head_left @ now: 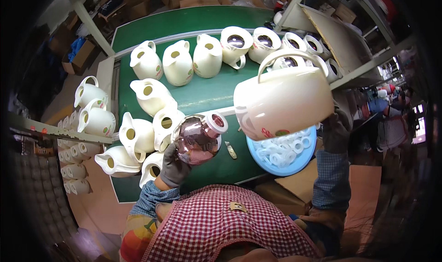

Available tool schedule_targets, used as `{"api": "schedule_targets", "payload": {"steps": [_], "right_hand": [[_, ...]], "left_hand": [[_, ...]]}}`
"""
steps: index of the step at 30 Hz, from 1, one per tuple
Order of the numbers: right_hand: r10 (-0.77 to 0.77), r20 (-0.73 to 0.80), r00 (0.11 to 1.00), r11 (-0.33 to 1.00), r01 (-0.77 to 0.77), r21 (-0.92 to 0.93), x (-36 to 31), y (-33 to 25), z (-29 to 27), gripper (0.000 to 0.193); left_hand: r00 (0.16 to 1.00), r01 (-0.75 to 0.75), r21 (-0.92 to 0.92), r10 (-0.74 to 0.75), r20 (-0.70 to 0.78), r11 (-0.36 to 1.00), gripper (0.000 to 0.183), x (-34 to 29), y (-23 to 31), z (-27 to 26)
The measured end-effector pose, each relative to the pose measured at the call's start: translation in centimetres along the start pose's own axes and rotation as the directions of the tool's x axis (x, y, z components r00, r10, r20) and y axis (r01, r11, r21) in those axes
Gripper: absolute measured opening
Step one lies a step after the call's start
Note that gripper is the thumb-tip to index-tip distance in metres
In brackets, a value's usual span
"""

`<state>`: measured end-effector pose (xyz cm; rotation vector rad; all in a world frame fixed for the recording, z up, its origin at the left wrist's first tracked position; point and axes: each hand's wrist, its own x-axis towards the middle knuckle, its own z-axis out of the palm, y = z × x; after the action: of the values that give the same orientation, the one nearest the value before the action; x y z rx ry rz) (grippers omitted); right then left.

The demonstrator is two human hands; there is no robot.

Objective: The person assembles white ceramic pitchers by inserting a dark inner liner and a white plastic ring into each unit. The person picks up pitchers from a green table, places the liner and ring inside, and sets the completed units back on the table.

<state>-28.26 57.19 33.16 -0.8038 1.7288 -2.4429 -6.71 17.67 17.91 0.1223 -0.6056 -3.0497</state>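
My gloved left hand [174, 169] is closed round the lower left side of a shiny silvered glass flask liner [197, 141], its pale-rimmed neck pointing up and to the right. Raised on the right, a cream thermos jug shell [285, 98] with a looped handle lies tipped on its side in the air. My gloved right hand [337, 129] grips that shell at its right end; some of the fingers are hidden behind it. Liner and shell are apart. Close to my left hand, several empty cream jug shells [138, 140] stand on the green table [207, 94].
A blue basin [282, 171] of translucent white plastic rings [281, 152] sits below the raised shell. Along the back right, several jugs [236, 41] have dark shiny liners inside. A small pale strip [231, 150] lies on the table. Metal posts [92, 24] frame the bench.
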Motion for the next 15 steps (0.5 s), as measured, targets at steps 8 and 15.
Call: {"api": "schedule_targets", "payload": {"steps": [8, 15], "right_hand": [[0.111, -0.053, 0.992, 0.952, -0.091, 0.291, -10.0, 3.4, 4.8, 0.015], [0.266, 0.116, 0.957, 0.962, -0.271, 0.024, -12.9, 3.0, 8.1, 0.018]], "left_hand": [[0.949, 0.246, -0.046, -0.231, 0.217, 0.968, 0.060, 0.9, -3.9, 0.5], [0.860, -0.389, 0.911, -0.301, 0.413, 0.140, 0.061, 3.6, -4.9, 7.3]]}}
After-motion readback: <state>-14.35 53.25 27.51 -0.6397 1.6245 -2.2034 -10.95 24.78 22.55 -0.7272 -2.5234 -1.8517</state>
